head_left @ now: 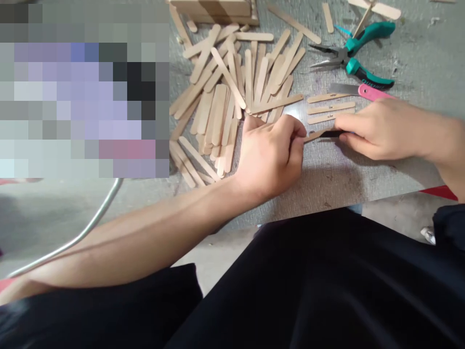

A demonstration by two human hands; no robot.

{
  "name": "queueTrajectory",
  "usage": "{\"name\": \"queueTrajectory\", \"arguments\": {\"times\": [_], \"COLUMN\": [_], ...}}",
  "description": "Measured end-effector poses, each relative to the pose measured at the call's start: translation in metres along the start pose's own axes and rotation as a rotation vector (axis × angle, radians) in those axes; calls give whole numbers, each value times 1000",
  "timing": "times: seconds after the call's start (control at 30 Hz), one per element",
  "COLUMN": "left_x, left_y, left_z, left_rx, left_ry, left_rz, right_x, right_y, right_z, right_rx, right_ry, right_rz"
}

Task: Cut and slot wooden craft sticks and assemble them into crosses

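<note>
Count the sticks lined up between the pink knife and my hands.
3: top stick nearest the knife, middle stick, bottom stick nearest the right hand, which may hide more.

a short word in capital letters stands on the lower handle of the pliers, too blurred to read.

1. A thin, light-brown wooden stick is slanting over the surface, its left end being held and hidden from view.
2. A slim black tool is extending nearly level, overlapping the stick's right part, its right end being gripped.
</note>
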State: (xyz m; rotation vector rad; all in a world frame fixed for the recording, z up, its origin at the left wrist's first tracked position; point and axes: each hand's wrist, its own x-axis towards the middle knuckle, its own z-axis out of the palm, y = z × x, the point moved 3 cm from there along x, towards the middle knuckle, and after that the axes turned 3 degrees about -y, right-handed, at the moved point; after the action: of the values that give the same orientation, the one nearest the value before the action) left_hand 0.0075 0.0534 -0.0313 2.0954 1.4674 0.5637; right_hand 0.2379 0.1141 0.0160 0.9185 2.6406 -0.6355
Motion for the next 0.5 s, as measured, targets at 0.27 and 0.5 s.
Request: {"name": "queueTrajectory", "arguments": {"times": [0.27, 0.5], "left_x": [-3, -4], "left_y": [1, 1], "left_z": [-3, -7], "left_rx": [38, -1], "left_ry": [-27, -14], "left_rz": [58, 75], "right_x": [-11, -7], "right_y": [-18, -33], "right_z": [13, 12], "right_rx": [-352, -357], "right_ry": [22, -46], "right_rz": [8, 97]}}
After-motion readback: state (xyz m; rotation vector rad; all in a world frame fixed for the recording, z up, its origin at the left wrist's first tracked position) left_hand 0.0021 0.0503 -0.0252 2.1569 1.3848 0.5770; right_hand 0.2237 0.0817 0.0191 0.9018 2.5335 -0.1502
